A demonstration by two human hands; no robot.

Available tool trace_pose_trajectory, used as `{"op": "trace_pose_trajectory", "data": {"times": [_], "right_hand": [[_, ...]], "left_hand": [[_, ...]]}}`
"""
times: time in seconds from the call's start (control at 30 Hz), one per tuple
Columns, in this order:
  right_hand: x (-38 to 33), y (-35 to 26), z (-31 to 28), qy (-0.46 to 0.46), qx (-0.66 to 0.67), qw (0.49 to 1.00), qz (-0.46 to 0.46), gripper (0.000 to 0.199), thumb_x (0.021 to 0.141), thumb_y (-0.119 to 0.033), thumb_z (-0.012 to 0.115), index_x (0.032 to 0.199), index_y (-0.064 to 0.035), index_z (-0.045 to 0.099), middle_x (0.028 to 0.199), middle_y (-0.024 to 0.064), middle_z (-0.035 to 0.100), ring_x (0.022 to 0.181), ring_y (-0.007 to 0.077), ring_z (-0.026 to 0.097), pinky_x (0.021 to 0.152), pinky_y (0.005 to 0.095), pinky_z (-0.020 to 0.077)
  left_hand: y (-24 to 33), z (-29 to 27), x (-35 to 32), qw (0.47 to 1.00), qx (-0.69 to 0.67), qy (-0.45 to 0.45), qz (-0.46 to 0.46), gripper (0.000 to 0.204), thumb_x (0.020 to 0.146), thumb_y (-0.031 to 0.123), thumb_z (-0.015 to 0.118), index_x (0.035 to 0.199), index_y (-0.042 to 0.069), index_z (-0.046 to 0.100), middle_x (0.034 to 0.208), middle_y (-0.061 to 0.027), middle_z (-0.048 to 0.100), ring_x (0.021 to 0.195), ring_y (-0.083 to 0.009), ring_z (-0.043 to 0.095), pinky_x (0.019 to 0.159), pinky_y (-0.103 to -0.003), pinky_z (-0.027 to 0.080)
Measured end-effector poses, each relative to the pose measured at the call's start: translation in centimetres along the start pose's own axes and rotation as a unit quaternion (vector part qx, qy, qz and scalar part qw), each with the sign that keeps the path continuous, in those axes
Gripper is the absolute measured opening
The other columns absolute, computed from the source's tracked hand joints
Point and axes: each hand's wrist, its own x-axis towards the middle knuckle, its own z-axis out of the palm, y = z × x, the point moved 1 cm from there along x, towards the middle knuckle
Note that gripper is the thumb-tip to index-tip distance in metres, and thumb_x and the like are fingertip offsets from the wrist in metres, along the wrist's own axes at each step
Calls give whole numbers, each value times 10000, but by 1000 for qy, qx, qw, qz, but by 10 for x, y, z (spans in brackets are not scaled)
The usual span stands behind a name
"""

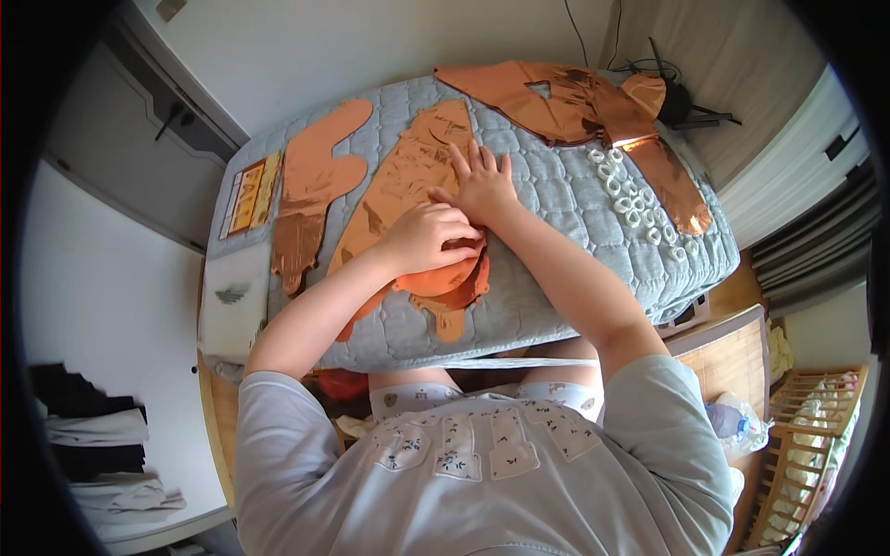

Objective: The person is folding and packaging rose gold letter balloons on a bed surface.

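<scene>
A flat, uninflated copper-coloured foil balloon (399,176) lies in front of me on the quilted grey bed cover. My right hand (484,188) rests on it with fingers spread, palm down, holding nothing. Just nearer to me, my left hand (428,238) has its fingers bent round a layer of the foil; the fingertips partly hide what they grip. Below that hand the balloon's orange end is folded back on itself, with a tab sticking out toward me. The two hands are close together, the left thumb side near the right wrist.
Another flat foil balloon (315,176) lies to the left, beside a printed picture sheet (250,196). A larger foil piece (565,102) spreads at the far right. Several small white rings (632,204) are scattered at right. A black stand (686,107) is at the back corner.
</scene>
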Motion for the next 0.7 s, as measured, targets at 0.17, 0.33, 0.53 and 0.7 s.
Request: {"op": "trace_pose_trajectory", "data": {"times": [0.17,0.33,0.53,0.7], "right_hand": [[-3,4,-4,-13,-4,1000,8,1001,934,-822,324,1666,-166,134,1708,184,158,1571,340,166,1246,598,104],[-2,4,-5,-20,23,999,12,1019,923,-837,327,1661,-155,158,1704,172,187,1572,336,174,1252,583,106],[2,10,-2,2,95,995,38,965,928,-798,409,1629,-150,269,1685,165,256,1546,343,255,1243,581,146],[1,4,2,19,12,1000,21,982,925,-813,393,1643,-161,233,1690,158,243,1545,336,256,1245,575,155]], "left_hand": [[11,14,-3,999,35,5,8,278,868,301,773,1094,139,780,1074,-29,710,1044,-235,655,959,-388,507],[17,17,-7,998,56,-1,21,286,895,317,746,1113,134,771,1110,-33,708,1087,-237,642,980,-394,510],[23,22,-7,997,75,-10,3,312,912,300,731,1163,117,743,1187,-46,704,1156,-248,626,1020,-399,501],[19,20,-8,999,34,0,4,347,914,273,731,1208,89,730,1267,-48,703,1188,-253,619,1027,-399,499]]}}
